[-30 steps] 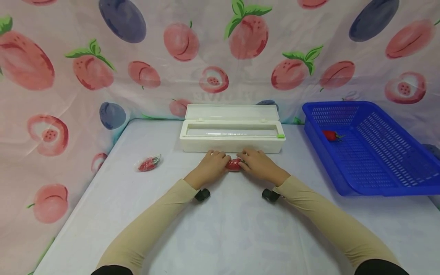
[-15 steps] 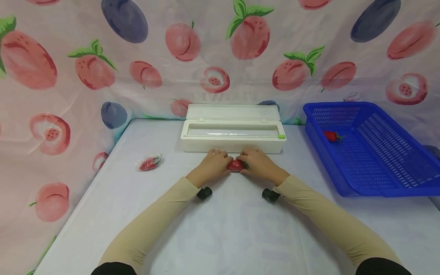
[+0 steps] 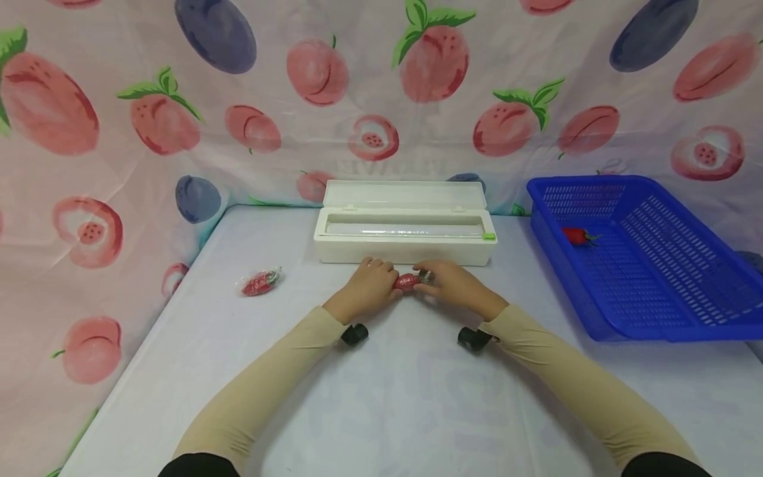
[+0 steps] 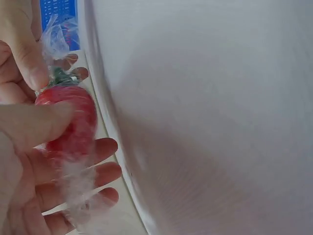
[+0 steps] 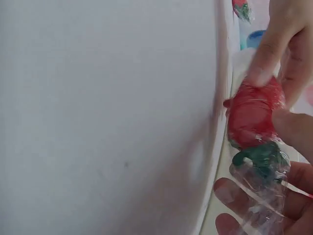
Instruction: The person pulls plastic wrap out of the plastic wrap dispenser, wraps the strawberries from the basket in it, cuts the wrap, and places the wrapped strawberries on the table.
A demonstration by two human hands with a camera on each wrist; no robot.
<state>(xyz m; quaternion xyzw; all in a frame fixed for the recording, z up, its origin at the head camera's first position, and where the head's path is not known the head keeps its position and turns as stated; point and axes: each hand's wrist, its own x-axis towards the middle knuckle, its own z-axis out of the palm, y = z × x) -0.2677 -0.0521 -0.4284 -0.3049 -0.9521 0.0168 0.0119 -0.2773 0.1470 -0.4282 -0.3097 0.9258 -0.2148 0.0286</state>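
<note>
A red strawberry (image 3: 407, 283) with green leaves is wrapped in clear plastic film, its loose film ends sticking out on both sides. My left hand (image 3: 371, 286) holds it, thumb across the red body (image 4: 73, 129) and fingers behind, as the left wrist view shows. From the leafy end my right hand (image 3: 456, 286) grips it, the thumb at the fruit's side and the fingers behind the leaves (image 5: 261, 159) and film tail (image 5: 261, 208). Just beyond both hands stands a white cling film box (image 3: 405, 252), lid raised. Another wrapped strawberry (image 3: 260, 283) lies to the left.
At the right stands a blue plastic basket (image 3: 650, 331) with one red strawberry (image 3: 577, 236) in it. A green slider (image 3: 489, 236) sits at the box's right end. A fruit-printed cloth (image 3: 369, 79) hangs behind the white table (image 3: 417, 397).
The strawberry has turned between my hands, and its film-covered leafy end now shows by the right fingers. My right hand has shifted slightly to the right; the left stays nearly in place.
</note>
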